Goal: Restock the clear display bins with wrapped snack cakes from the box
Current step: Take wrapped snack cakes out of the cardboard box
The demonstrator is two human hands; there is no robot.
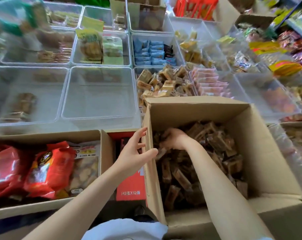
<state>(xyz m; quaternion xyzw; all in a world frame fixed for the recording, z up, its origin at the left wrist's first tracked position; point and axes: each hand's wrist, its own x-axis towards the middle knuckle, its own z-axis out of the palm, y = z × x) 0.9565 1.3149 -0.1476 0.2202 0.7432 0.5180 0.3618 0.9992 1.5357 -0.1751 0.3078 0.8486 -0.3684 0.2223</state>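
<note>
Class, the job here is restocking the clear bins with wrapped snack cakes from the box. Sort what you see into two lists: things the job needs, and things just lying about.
Needed for the job:
cardboard box
wrapped snack cakes
half-filled cake bin
right hand reaching among the cakes
left hand holding the box wall

Just lying about:
red snack bags
blue packets
pink packets
orange carton

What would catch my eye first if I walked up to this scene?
Probably the open cardboard box at lower right, heaped with brown wrapped snack cakes, where the right hand digs in while the left hand holds the box's left wall. Next, the bright red snack bags in another box at lower left. Behind lies a grid of clear display bins, some nearly bare.
</note>
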